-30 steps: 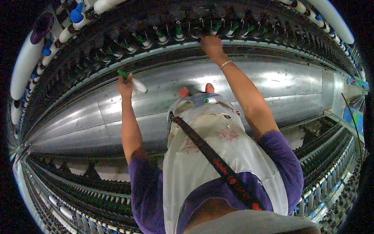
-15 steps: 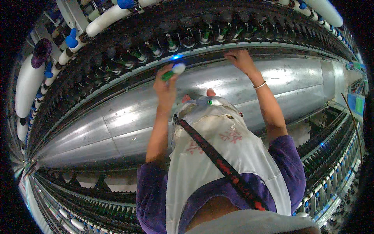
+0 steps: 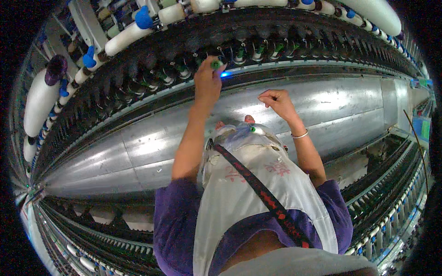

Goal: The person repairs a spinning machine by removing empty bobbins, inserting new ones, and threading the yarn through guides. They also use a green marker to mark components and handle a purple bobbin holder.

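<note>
My left hand (image 3: 208,82) is raised at the row of spindles on the spinning frame, closed round a green bobbin (image 3: 216,65) whose end points up toward me. Beside it, a small blue light (image 3: 225,74) glows on the machine's rail. Several green bobbins, one of them a green bobbin with white yarn (image 3: 239,56), stand on the spindles just right of that hand. Lower and to the right, my right hand (image 3: 278,103) hangs over the metal floor with thumb and fingers pinched together. Whatever lies between those fingertips, if anything, is too small to make out.
Large white yarn rolls (image 3: 42,99) and blue knobs (image 3: 143,17) line the frame's upper part. A shiny metal floor (image 3: 152,142) runs under me. Behind me stands a second spinning frame (image 3: 391,184). My white apron (image 3: 258,184) carries a small green-ended bobbin (image 3: 252,129) at its front.
My left hand has moved up and right to the spindles with the bobbin, now tilted end-on. My right hand has drawn back from the rail toward my body, still pinched.
</note>
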Tool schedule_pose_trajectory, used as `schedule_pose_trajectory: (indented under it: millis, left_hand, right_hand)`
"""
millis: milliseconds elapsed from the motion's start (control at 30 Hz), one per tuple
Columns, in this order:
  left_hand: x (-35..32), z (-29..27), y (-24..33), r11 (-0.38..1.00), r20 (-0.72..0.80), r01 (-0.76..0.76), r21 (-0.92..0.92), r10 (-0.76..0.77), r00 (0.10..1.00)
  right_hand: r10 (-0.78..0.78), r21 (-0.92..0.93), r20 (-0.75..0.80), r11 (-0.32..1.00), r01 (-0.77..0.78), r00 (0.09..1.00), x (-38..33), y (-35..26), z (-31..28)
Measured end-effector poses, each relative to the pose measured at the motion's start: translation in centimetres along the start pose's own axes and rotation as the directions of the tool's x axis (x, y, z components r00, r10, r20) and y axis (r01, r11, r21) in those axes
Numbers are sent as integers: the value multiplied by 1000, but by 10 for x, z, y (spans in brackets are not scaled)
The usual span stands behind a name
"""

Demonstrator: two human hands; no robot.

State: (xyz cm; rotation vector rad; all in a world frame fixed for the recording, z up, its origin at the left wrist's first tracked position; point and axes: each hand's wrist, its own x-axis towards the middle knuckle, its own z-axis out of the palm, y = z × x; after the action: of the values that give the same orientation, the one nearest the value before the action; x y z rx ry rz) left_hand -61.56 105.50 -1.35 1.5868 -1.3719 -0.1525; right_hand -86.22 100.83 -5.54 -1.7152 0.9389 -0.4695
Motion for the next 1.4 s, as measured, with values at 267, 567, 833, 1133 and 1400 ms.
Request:
schedule_pose_trajectory:
  millis: [267,567,833,1133,1400]
  left_hand:
    - [6,16,-8,998,-32,44,-34,-45,998]
    - [31,57,-37,991,6,134,-12,-134,991]
    - [-3,124,-103,850,110,526,-31,-520,847]
    - [-83,61,-58,985,189,172,-17,-166,968]
    - [-141,42,-90,970,520,104,222,-208,828]
  right_hand:
    - [97,166,214,977,-134,972,-3,-15,26]
    - [340,438,-84,857,-272,937,24,-88,-2]
    - [-95,499,-74,859,119,993,114,-217,18]
    - [-98,425,-175,890,165,980,123,-128,-7]
    - [253,733,-37,664,-146,967,105,-47,124]
